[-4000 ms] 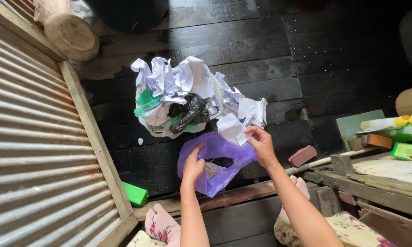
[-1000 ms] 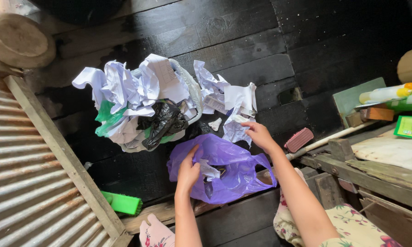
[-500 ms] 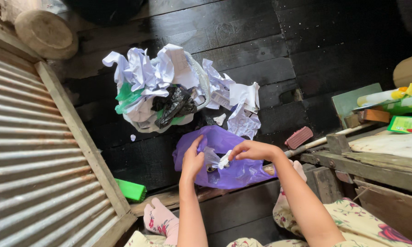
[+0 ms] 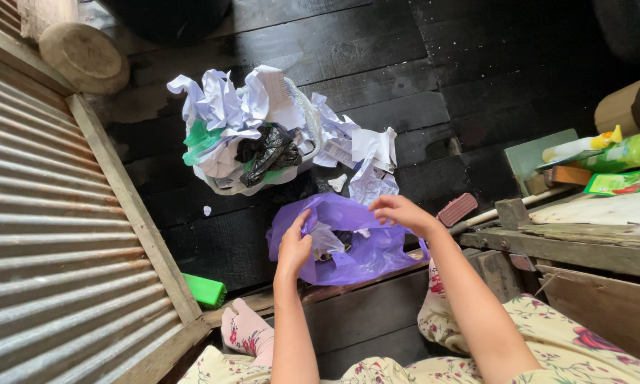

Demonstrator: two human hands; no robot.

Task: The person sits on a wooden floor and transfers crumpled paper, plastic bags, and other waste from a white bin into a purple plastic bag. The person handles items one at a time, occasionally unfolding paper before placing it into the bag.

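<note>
Purple plastic bag [image 4: 348,245] lies on the dark floorboards just in front of the person; left hand [image 4: 294,249] pinches its near-left rim, right hand [image 4: 398,211] hovers loosely curled and empty over its far-right edge, nearer the crumpled white paper [image 4: 371,183] just beyond the bag.

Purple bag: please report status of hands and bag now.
Left hand grips purple bag rim. Right hand open above bag mouth, empty. Crumpled papers just beyond.

Both forearms are bare, no sleeves, no rings or watch seen on left hand [image 4: 294,250] or right hand [image 4: 400,212]; cream floral-print garment [image 4: 547,345] with red flowers; pink floral socks [image 4: 245,333].
</note>
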